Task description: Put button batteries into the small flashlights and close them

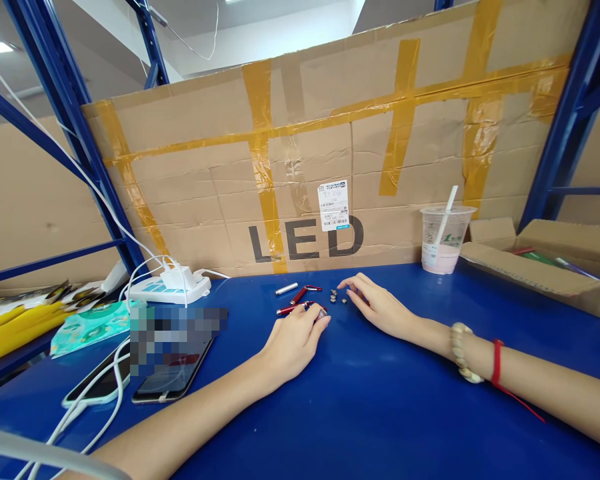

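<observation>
Three black letters, "LED", stand on the cardboard [205, 227]. What else is readable?

A green "1" on the cup [440, 248]; the white sticker's [333, 205] small print is too fine.

And the hands?

The left hand [296, 337] pinches a silvery piece [322, 313] over the desk [300, 427]. The right hand [377, 303], fingers parted, is just beside button-like pieces [333, 299].

Anything crowding them?

Red tubes [287, 311] by the left hand; phones [167, 381] and cables [30, 447] near its forearm.
</observation>
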Tool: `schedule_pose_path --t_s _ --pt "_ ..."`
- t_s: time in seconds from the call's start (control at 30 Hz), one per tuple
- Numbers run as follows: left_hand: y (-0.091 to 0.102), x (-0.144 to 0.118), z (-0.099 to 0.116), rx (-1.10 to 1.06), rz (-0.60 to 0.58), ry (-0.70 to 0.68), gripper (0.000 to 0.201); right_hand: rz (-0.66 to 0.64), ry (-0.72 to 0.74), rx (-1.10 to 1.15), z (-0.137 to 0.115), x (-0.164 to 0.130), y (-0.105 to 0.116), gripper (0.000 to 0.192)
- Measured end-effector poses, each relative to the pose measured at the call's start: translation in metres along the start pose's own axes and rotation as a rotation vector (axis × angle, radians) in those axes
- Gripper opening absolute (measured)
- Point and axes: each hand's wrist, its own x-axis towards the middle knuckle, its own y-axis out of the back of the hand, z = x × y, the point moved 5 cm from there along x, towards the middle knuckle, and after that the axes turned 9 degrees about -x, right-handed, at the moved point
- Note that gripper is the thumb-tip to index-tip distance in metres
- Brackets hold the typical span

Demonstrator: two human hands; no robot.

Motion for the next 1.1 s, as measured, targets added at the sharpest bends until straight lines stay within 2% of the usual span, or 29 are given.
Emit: schedule_pose_path --t_s 0.2,0.4,0.5,0.6,0.7,1.1 --pt "-0.001 0.000 -0.001 0.018 -0.003 0.009 0.028 -0.011 0.015 0.038 -0.001 0.000 0.001 0.023" --pt "-0.001 0.001 -0.001 0.015 -0.025 0.022 0.027 0.008 0.032 0.163 -0.006 0.000 0.006 0.015" --pt "-0.002 0.002 -0.001 -0.004 -0.035 0.009 0.024 0.030 -0.072 0.391 -0.012 0.000 0.009 0.014" --pt "-0.002 0.001 -0.002 -0.006 -0.027 0.000 0.022 0.018 -0.190 0.668 -0.022 -0.001 0.007 0.024" --pt "-0.003 0.001 -0.003 -0.013 -0.028 -0.008 0.022 -0.012 -0.231 0.814 -0.032 -0.002 0.005 0.030" --pt "-0.005 0.002 -0.002 -0.141 0.003 -0.083 0.021 -0.132 -0.191 0.902 -0.041 -0.005 0.000 0.029"
